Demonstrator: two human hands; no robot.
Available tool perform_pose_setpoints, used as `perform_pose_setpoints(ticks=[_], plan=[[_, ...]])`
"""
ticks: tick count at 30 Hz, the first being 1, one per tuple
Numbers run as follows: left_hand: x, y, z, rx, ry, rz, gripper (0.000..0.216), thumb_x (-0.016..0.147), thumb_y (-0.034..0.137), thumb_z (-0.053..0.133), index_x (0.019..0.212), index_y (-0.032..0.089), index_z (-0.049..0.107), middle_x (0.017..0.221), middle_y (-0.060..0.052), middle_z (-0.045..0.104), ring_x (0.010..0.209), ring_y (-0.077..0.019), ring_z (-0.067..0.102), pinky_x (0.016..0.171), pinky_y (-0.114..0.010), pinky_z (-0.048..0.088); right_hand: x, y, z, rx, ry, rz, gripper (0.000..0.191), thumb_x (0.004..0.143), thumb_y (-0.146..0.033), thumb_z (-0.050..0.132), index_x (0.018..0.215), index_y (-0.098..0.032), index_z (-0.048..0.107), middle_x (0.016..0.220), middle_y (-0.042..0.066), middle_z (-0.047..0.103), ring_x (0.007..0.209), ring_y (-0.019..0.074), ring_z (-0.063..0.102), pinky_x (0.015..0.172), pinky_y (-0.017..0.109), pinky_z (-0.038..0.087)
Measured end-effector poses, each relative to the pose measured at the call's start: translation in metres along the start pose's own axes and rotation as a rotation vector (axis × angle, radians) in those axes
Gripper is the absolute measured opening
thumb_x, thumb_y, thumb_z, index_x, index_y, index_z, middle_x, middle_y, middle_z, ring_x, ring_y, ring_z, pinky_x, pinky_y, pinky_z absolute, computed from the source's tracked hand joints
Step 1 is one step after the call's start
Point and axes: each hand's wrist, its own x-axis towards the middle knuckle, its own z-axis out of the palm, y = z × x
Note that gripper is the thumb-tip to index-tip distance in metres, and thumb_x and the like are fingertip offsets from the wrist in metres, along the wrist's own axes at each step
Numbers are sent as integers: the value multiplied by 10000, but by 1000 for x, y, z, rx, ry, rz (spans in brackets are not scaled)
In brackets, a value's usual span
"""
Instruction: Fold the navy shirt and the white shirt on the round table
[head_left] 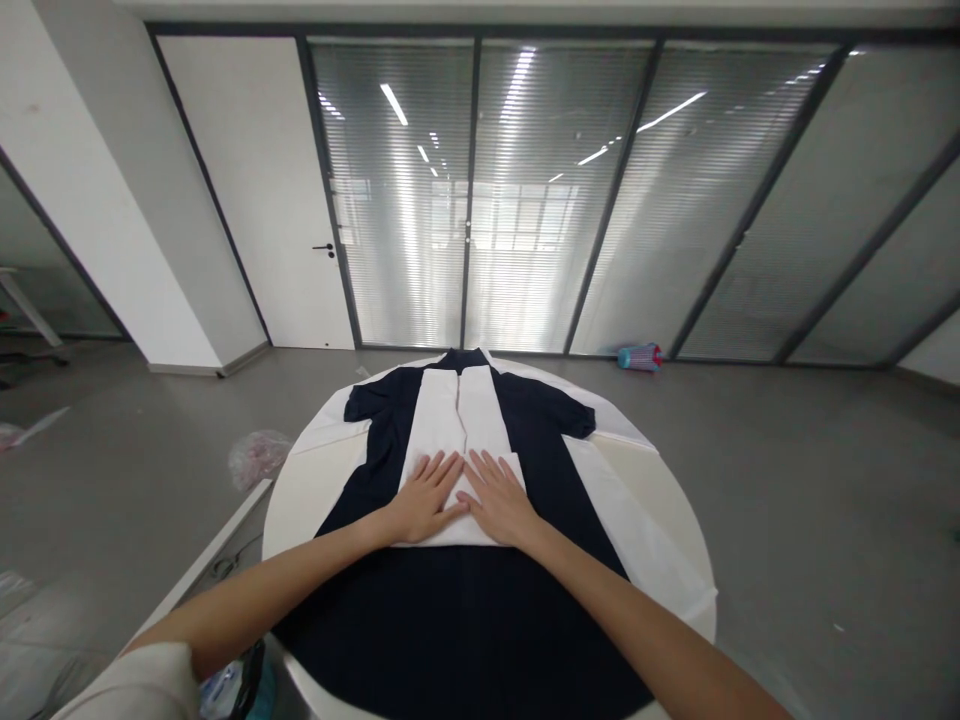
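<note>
A dark navy short-sleeved garment point(465, 610) lies spread flat on a round white table point(300, 495). On top of it, down the middle, lies a folded white garment point(459, 415). My left hand point(429, 495) and my right hand point(499, 495) press flat on the near end of the white garment, side by side, fingers spread and pointing away from me. Neither hand grips anything. White cloth point(637, 530) shows under the navy garment at both sides.
A crumpled clear plastic bag point(256, 455) lies on the grey floor left of the table. A blue and red cylinder point(640, 356) lies by the glass partition at the back. A white door point(262, 190) stands at the back left.
</note>
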Motion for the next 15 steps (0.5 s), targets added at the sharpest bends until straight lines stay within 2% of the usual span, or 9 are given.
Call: perform_pose_setpoints(ticks=[4,7,10,13,15], plan=[[-6,-8,17,0,-37,-19,722,992,589,336,1574,181,203,1617,-159,201,1507,-304,140,1201,-538,176,-12,28,9,-4,-54,45,760,986,-633,241,1558,-134,277,1618,144,187,1506,267,162,1213,513,135],[-8,-7,15,-4,-44,-33,744,989,603,326,1572,156,208,1621,-166,174,1508,-316,120,1204,-548,159,-20,43,7,0,-69,108,809,973,-666,215,1558,-110,263,1623,152,150,1512,274,129,1204,545,149],[-9,-1,13,-17,-61,-50,746,986,607,325,1574,162,205,1625,-161,159,1509,-320,115,1205,-550,157,-25,46,10,8,-61,115,807,975,-658,223,1556,-100,264,1623,159,150,1514,268,121,1204,541,159],[-8,0,12,-44,-62,-57,738,980,611,346,1575,198,205,1625,-144,190,1507,-317,148,1198,-554,182,-27,43,12,19,-51,118,786,976,-649,248,1554,-117,283,1623,157,168,1509,278,147,1199,547,165],[-2,-9,10,-83,-26,-45,684,981,593,372,1548,220,293,1596,-130,299,1476,-308,267,1181,-528,254,-22,44,7,22,-49,106,764,968,-645,303,1530,-130,349,1603,169,248,1488,301,215,1189,560,171]])
